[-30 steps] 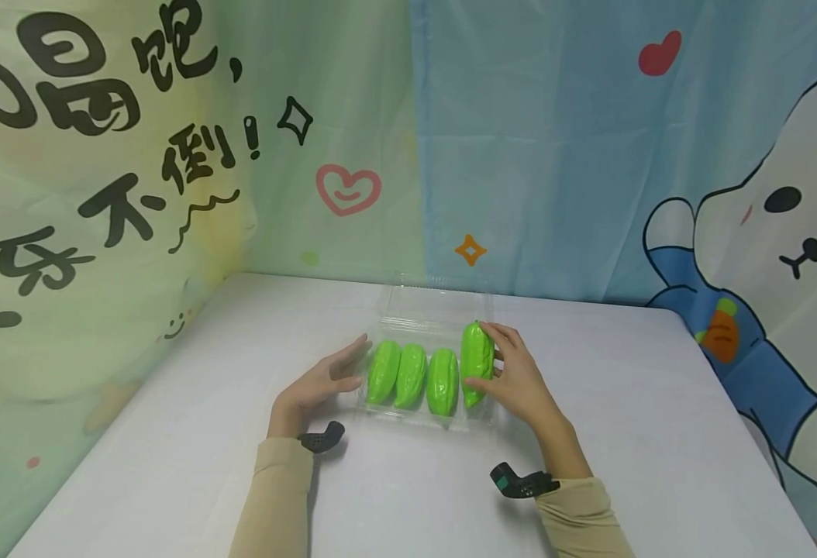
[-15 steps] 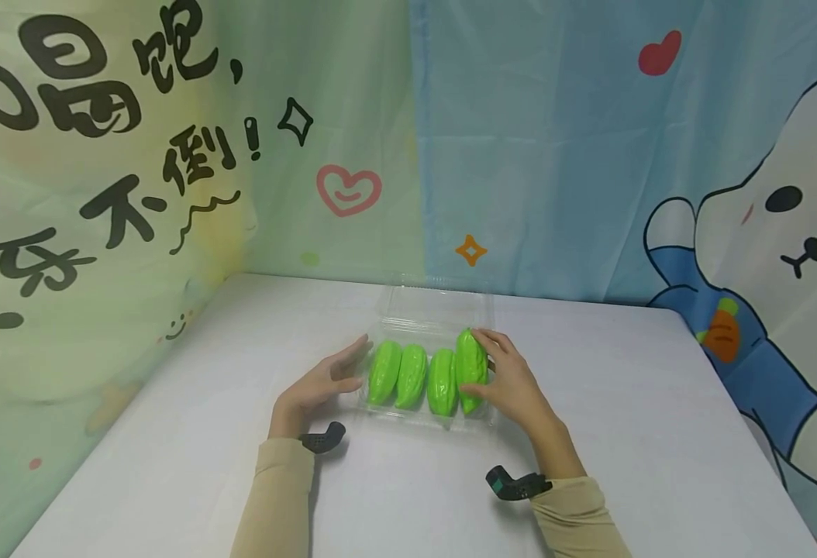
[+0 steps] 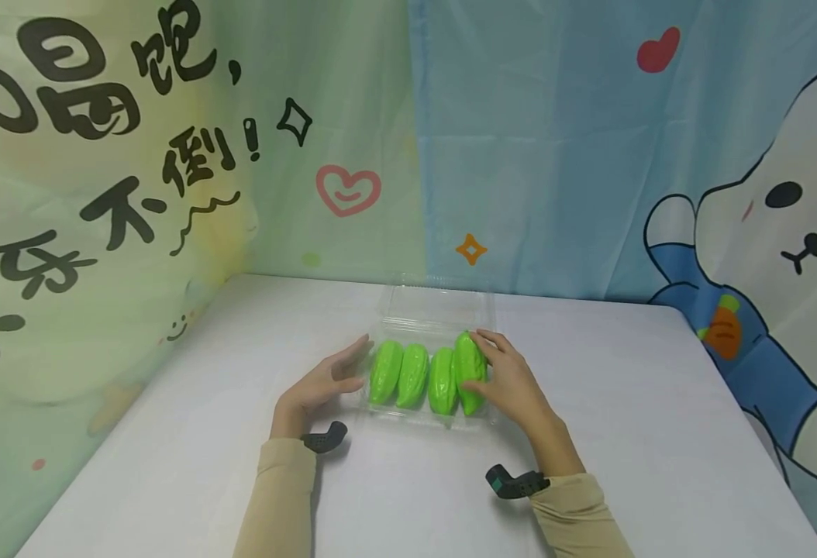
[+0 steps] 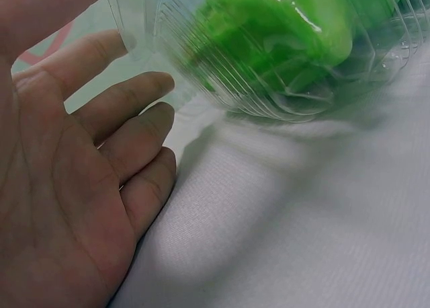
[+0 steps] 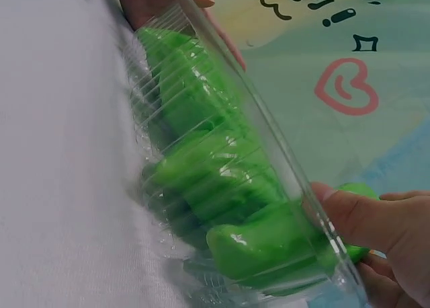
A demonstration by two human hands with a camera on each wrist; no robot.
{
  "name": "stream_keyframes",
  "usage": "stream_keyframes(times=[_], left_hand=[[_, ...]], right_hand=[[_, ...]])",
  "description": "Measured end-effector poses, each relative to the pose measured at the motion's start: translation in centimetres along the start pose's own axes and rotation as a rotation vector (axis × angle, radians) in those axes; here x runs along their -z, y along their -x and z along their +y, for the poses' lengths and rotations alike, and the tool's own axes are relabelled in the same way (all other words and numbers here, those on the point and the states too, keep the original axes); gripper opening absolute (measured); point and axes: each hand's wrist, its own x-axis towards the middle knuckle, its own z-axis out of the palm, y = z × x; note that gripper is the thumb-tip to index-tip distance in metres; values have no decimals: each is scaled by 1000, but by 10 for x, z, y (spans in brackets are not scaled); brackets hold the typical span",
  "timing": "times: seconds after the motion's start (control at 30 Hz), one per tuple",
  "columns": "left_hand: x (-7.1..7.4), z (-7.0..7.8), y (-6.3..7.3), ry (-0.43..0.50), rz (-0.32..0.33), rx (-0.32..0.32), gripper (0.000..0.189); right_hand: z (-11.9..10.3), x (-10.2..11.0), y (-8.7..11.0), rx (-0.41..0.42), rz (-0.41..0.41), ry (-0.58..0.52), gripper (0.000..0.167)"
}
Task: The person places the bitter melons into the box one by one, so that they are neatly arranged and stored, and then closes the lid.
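Several glossy green, ridged, pod-shaped pieces, like model bitter melons, lie side by side in a clear plastic clamshell box [image 3: 408, 416] with its lid open at the back. My right hand [image 3: 518, 385] holds the rightmost green pod [image 3: 470, 372] between thumb and fingers, inside the box and against the neighbouring pod [image 3: 442, 381]. In the right wrist view the thumb [image 5: 359, 217] is on that pod at the box's rim. My left hand [image 3: 319, 389] is at the box's left wall with relaxed fingers, beside the leftmost pod [image 3: 385, 372]; the left wrist view shows its open palm [image 4: 60, 187].
The transparent lid [image 3: 439, 304] lies back towards the rear edge of the white table [image 3: 394, 496]. A printed curtain [image 3: 520, 155] hangs right behind the table and along its left. Each wrist carries a small black camera mount [image 3: 516, 482].
My right hand has moved the rightmost pod left and lower, from apart from its neighbour to close against it in the box. The left hand has stayed at the box's left side.
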Motion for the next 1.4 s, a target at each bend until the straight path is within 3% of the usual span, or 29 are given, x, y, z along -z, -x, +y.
stream_keyframes(times=[0.2, 0.5, 0.93, 1.4], left_hand=[[1, 0, 1, 4, -4, 1, 80], [2, -2, 0, -27, -7, -26, 80], [2, 0, 0, -15, -18, -42, 79], [1, 0, 1, 10, -11, -29, 77]], right_hand=[[1, -1, -1, 22, 4, 12, 76], [0, -1, -2, 23, -24, 24, 77], [-4, 2, 0, 23, -137, 67, 93], [-5, 0, 1, 0, -168, 122, 94]])
